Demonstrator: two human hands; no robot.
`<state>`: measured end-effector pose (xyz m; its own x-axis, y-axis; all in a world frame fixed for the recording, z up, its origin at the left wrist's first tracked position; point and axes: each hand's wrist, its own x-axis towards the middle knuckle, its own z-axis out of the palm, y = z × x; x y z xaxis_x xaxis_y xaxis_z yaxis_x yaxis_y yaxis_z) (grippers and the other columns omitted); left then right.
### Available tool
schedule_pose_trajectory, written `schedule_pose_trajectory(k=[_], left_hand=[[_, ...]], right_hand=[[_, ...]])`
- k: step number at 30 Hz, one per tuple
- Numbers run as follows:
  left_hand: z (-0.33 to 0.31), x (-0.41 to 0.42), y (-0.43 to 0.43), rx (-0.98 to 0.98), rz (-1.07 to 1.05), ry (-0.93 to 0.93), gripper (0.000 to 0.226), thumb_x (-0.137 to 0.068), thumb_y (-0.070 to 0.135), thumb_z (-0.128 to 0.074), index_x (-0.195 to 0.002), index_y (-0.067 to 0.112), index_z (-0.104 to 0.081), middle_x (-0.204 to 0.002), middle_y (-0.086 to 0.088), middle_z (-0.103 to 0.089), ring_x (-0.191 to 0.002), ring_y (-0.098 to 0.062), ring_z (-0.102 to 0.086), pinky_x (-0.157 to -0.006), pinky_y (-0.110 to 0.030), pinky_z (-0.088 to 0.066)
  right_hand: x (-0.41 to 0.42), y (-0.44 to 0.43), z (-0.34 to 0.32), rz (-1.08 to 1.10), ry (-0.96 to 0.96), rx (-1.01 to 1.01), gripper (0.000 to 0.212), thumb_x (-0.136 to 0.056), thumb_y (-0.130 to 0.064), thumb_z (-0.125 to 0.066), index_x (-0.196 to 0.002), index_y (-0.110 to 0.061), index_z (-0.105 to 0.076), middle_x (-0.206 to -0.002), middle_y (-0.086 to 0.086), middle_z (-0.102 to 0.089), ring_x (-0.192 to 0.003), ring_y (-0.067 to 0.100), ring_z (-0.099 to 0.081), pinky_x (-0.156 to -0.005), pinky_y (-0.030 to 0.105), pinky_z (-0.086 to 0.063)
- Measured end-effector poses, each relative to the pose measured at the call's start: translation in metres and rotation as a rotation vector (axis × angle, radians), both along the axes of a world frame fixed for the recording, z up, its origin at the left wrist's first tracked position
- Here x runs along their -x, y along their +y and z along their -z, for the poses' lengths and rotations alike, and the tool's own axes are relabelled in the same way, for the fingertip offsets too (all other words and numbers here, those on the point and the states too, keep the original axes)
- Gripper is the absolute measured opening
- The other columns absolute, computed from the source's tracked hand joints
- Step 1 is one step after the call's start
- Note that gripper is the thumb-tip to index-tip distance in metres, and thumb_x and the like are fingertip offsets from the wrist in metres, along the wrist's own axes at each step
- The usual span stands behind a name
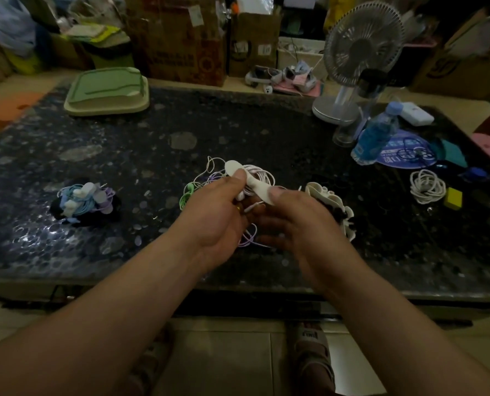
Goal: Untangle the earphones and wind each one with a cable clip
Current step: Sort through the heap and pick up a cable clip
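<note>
Now left hand [218, 207], right hand [295, 221] pinch cable clip [251, 182] above tangled earphones [198, 184] — wound bundles [86, 201], spare clips [332, 204] flank.

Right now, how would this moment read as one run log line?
left hand: pinches white cable clip | right hand: pinches its other end | wound bundles: far left | spare clips: right of hands

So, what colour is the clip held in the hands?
White. The clip shows best in the head view, the only one.

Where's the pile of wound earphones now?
Head view: the pile lies on the table's left side, well left of the left hand and the tangle.
</note>
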<state>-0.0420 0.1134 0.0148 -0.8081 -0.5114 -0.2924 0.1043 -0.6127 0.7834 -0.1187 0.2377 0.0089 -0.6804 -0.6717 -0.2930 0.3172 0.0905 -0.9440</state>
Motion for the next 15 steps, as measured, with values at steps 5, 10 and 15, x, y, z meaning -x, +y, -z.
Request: schedule_pose_trajectory(k=[5,10,15], left_hand=[[0.008,0.003,0.01,0.131,-0.034,-0.07,0.031,-0.111,0.026,-0.046,-0.12,0.002,-0.065,-0.114,-0.018,-0.076,-0.107,-0.031,-0.075,-0.099,-0.049,-0.059],[0.012,0.005,0.019,0.208,-0.078,-0.091,0.029,-0.11,0.027,-0.048,-0.119,0.009,-0.069,-0.11,-0.008,-0.079,-0.108,-0.023,-0.075,-0.102,-0.042,-0.055],[0.012,0.007,0.016,0.199,-0.113,-0.107,0.031,-0.11,0.03,-0.048,-0.12,0.01,-0.069,-0.11,-0.009,-0.079,-0.102,-0.022,-0.076,-0.085,-0.038,-0.061]], right_hand=[[-0.016,-0.018,0.011,0.136,-0.089,0.077,0.021,-0.099,-0.014,-0.067,-0.119,-0.012,-0.071,-0.11,0.009,-0.079,-0.104,0.023,-0.075,-0.093,0.044,-0.06],[-0.015,-0.024,0.016,0.279,-0.295,0.147,0.022,-0.098,-0.011,-0.066,-0.116,-0.003,-0.075,-0.11,0.017,-0.078,-0.111,0.032,-0.073,-0.1,0.046,-0.057],[-0.016,-0.022,0.017,0.188,-0.05,0.007,0.018,-0.103,-0.018,-0.063,-0.101,-0.008,-0.077,-0.093,0.012,-0.079,-0.085,0.023,-0.076,-0.083,0.04,-0.062]])
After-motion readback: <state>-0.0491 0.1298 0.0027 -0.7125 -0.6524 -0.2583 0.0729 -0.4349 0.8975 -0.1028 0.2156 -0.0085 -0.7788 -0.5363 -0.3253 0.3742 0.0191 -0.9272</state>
